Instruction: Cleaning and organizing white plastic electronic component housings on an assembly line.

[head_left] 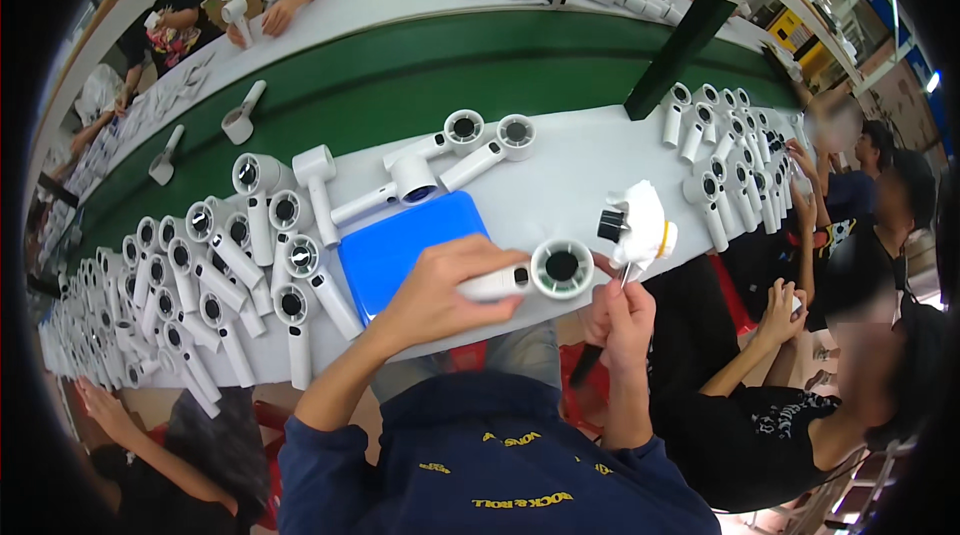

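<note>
My left hand [445, 280] is wrapped round the handle of a white handheld fan [505, 282]. Its round head [562, 269], with a dark centre, points up at me. Close beside that head, my right hand [622, 320] pinches a slim tool with a dark handle [587, 365] and a metal upper part; its exact kind is not clear. Just beyond the right hand lies a crumpled white cloth [645, 215] with a black cap-like piece [611, 225] and a yellow band. Left of the held fan, a blue tray or mat [400, 240] lies on the white table.
Many white handheld fans [290, 305] crowd the table's left side, and more stand at the right [735, 155]. Several lie beyond the blue tray. A green conveyor belt [480, 60] runs behind, with a dark green post [680, 60]. Co-workers sit at right and across.
</note>
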`<control>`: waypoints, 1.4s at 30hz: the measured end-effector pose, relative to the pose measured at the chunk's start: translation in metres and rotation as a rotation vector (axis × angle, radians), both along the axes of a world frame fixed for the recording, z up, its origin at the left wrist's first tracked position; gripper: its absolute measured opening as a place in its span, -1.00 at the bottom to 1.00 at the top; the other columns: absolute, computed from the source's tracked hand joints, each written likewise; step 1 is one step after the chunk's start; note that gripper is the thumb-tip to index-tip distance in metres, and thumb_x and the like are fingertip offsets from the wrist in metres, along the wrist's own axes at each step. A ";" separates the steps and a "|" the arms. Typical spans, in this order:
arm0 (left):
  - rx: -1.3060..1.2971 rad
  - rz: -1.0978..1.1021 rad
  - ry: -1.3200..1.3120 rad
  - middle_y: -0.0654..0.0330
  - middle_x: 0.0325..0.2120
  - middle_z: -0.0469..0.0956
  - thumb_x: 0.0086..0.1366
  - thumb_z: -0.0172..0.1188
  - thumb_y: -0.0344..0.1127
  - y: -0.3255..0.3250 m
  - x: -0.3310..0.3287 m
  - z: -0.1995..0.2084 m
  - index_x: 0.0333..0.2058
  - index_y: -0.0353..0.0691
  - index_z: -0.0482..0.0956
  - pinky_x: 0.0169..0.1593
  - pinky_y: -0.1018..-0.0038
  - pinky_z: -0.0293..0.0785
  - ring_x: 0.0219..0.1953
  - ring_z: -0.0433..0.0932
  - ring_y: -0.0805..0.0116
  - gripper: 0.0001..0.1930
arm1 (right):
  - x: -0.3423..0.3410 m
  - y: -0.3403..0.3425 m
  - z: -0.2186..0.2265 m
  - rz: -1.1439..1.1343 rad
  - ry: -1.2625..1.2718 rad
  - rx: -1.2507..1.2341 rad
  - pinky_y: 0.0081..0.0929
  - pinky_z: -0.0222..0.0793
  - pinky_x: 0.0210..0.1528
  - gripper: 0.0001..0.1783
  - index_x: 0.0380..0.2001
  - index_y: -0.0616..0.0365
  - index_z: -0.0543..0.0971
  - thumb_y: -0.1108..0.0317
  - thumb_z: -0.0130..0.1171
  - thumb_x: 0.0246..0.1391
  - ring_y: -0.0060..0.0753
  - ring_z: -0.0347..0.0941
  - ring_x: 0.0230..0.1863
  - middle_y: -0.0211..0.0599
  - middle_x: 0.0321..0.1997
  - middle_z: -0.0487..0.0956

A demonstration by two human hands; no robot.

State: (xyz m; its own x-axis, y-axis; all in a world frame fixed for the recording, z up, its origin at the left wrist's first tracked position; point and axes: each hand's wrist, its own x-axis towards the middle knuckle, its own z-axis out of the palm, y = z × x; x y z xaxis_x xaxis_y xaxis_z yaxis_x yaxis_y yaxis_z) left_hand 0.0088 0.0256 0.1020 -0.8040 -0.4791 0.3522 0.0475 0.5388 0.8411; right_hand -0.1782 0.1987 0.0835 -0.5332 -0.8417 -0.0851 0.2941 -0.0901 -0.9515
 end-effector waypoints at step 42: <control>-0.267 0.372 -0.031 0.11 -0.41 0.38 -0.05 0.48 -0.29 -0.030 -0.017 -0.102 -0.25 -0.29 0.69 -0.19 0.30 0.44 -0.29 0.44 0.17 -0.65 | -0.047 -0.069 0.029 0.215 1.161 0.429 -0.67 -0.05 -0.69 -0.47 -0.55 0.10 0.40 0.01 -0.11 0.48 -0.77 0.08 -0.75 -0.63 -0.73 0.24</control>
State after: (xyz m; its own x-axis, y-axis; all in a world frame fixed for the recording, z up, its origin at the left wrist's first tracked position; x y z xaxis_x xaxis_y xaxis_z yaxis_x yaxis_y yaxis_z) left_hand -0.0078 -0.0040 0.0000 -0.6066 -0.6327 0.4814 -0.2133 0.7128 0.6681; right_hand -0.2256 0.1298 0.1125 -0.3326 -0.9416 0.0537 -0.7649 0.2360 -0.5993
